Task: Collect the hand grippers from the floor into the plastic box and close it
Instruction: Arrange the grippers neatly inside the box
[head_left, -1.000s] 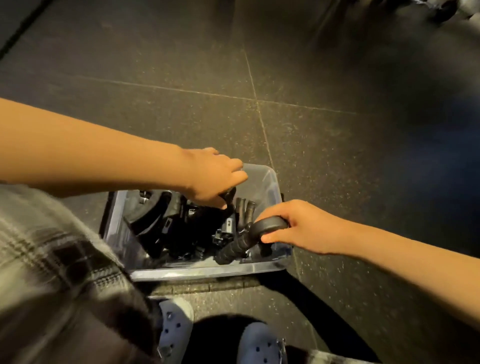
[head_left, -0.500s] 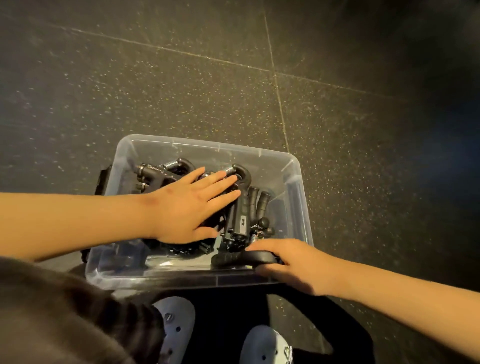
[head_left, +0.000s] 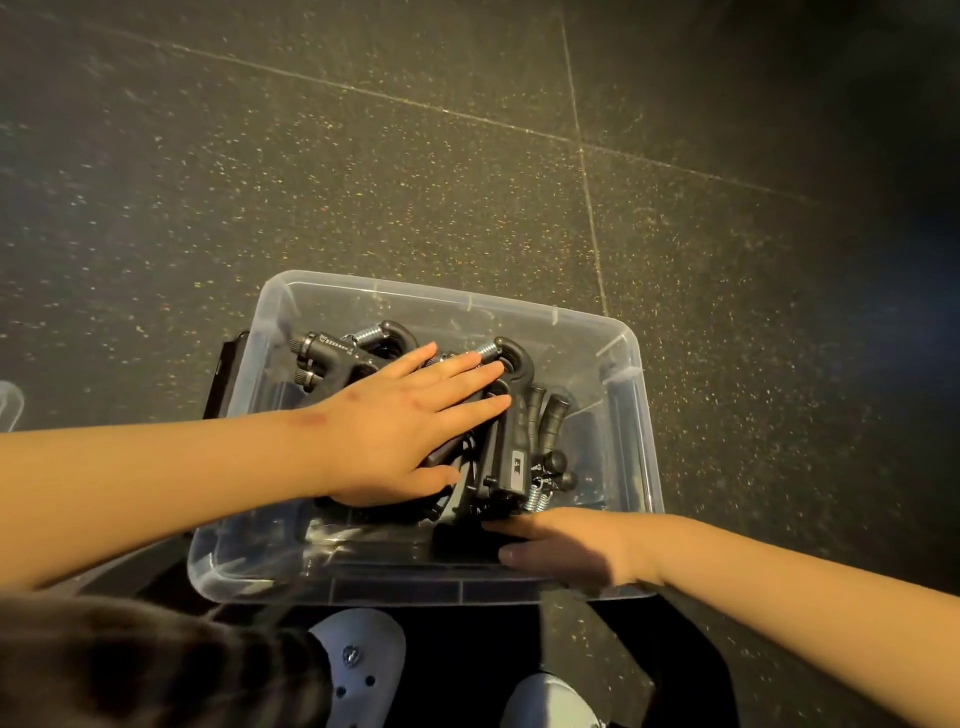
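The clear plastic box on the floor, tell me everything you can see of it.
The clear plastic box is rectangular with rounded corners, see-through, upright and open, with no lid on it. It stands on the dark speckled floor just beyond the person's pale shoes. Inside lies a pile of black hand grippers with metal springs. The left hand lies flat on the pile; the right hand grips a black handle by the near wall.
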